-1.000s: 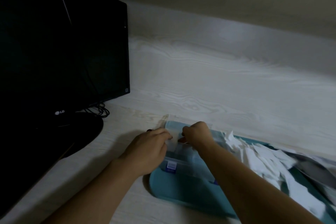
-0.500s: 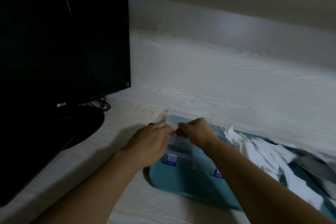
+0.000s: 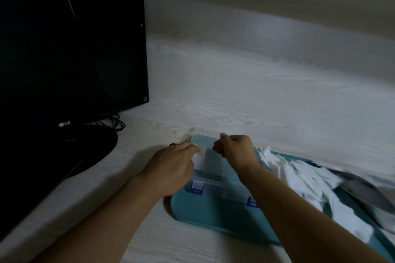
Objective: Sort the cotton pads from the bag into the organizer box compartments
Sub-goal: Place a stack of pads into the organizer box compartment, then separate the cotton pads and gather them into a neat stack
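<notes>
Organizer box (image 3: 210, 168): clear plastic, blue latches, on teal tray (image 3: 205, 215). Left hand (image 3: 171, 166) pinches white cotton pad (image 3: 197, 158) over box's left compartment, likely to seat it. Right hand (image 3: 236, 149) curled above box; contents cannot tell. Loose pads (image 3: 303, 179) heaped right of box. Monitor (image 3: 70, 53) left of box, marked "LG".

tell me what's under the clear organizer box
The organizer box sits on a teal tray, which rests on the pale wooden desk. White cotton pads are heaped on the tray to its right. The tray surface directly beneath the box is hidden by both hands.
</notes>
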Demonstrator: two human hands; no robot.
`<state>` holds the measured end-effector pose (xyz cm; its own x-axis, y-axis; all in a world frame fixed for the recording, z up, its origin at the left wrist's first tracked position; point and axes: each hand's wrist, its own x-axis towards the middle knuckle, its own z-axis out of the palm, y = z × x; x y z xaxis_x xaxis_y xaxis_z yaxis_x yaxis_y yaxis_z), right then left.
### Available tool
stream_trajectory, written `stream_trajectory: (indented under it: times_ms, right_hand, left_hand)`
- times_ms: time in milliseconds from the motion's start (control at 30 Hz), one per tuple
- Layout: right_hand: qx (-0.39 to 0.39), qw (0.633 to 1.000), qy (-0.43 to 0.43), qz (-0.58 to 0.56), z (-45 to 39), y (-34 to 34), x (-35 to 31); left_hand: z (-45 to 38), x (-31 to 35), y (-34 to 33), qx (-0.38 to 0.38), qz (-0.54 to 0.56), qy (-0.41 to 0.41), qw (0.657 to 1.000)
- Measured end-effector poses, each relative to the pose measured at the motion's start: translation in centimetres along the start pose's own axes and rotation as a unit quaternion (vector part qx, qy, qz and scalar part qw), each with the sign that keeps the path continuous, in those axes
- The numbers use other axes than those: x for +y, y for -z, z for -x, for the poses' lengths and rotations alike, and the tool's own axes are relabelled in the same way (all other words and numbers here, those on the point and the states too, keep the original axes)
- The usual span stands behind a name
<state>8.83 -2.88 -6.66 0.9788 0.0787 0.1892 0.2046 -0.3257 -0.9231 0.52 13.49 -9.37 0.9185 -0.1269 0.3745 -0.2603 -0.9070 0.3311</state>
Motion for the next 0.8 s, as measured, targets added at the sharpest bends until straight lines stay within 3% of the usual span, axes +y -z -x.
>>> stream_trajectory:
  times_ms: [267,433,600,700,800]
  right_hand:
    - [0.091,0.985,0.118,-0.080,2.1,5.6,-1.0]
    - [0.139,0.973,0.178,0.043,4.0,14.0,0.5]
    - [0.165,0.969,0.122,0.137,4.9,21.9,4.6]
    - [0.127,0.964,0.081,0.217,4.5,23.7,6.2]
    - [0.052,0.949,0.103,0.295,4.4,23.9,6.8]
  left_hand:
    - [0.1,0.8,0.5,0.027,-0.030,-0.001,0.999]
    - [0.1,0.6,1.2,0.089,-0.035,-0.019,0.995]
    - [-0.7,2.7,1.4,0.170,-0.038,-0.094,0.980]
    - [-1.6,6.6,0.8,0.179,-0.024,-0.155,0.971]
    - [-3.3,11.9,-1.4,0.123,-0.052,-0.204,0.970]
